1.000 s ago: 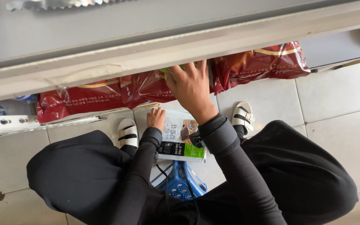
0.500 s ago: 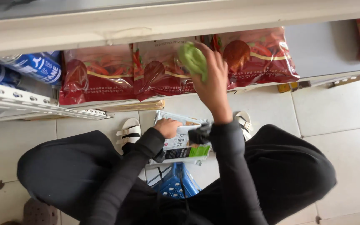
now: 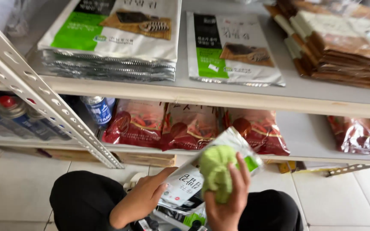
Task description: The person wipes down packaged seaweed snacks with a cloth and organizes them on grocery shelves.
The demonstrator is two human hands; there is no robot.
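R hand (image 3: 224,201) squeezes green cloth (image 3: 216,171), pressed on white packet (image 3: 193,182). L hand (image 3: 144,194) grips packet's lower edge, fingers closed on it. Packet between both hands, in front of red bags (image 3: 189,128) on shelf (image 3: 219,100).

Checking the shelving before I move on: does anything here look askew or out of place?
Yes: a perforated metal strut slants across the left shelves instead of standing upright. The flat white-and-green packets on the upper shelf lie square.

Left hand (image 3: 144,192) raised from below, fingers curled in a grip, right hand (image 3: 228,199) beside it, palm up, fingers closed, both forearms bare.
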